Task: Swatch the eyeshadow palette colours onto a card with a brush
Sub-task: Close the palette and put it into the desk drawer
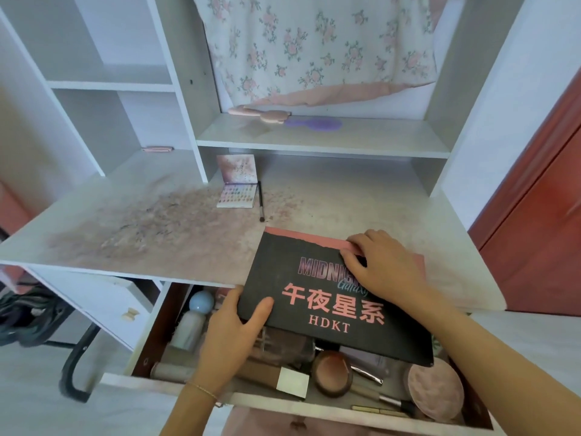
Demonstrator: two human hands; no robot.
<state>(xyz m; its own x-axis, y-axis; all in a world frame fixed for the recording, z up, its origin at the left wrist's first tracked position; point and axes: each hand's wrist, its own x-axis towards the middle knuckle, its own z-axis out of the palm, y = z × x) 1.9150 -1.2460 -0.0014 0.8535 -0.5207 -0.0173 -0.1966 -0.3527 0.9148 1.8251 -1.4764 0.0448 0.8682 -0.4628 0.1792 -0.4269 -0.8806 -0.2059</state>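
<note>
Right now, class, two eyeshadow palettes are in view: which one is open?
The small palette at the back of the desk is open, its lid upright, beside a brush. The large black one is closed, held by both hands.

The left hand (234, 325) is gripping the black card's (333, 297) near-left corner, thumb on top; the right hand (382, 262) is pinching its far edge.

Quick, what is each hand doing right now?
Left hand: grips the lower left corner of the black box, thumb on top.
Right hand: fingers curled on the box's top edge, at its pink strip.
</note>
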